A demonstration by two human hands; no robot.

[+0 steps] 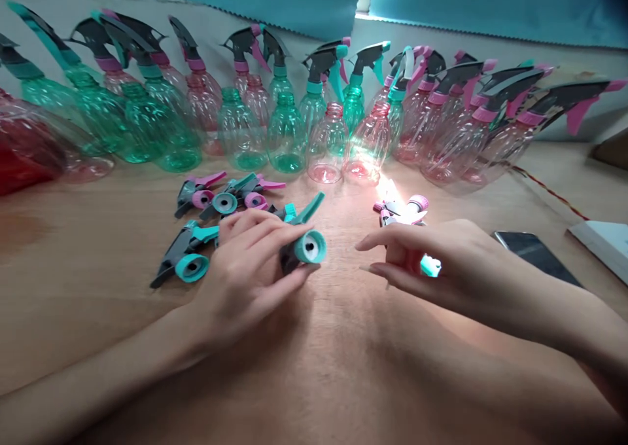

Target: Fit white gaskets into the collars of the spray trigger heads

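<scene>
two bare hands rest over a pale wooden table (318, 366). the left hand (248, 271) is closed around a grey and teal plastic trigger sprayer head (305, 243), fingers on top and thumb beneath, its round teal screw collar facing the viewer and its teal lever pointing up and away. this head sits near the middle of the table, just left of centre. the right hand (444, 258) lies close by to the right, forefinger and thumb stretched toward the left hand with their tips apart. a small pale teal piece (430, 266) shows against its curled fingers; whether it is gripped cannot be told.

several loose sprayer heads lie behind the left hand: a teal one (189, 260) and pink-collared ones (230, 197). another pink head (403, 211) lies beyond the right hand. many clear green bottles (284, 137) and clear pink bottles (330, 147) stand in a curved row at the back, most capped with sprayers. a black phone (534, 252) lies flat at the right.
</scene>
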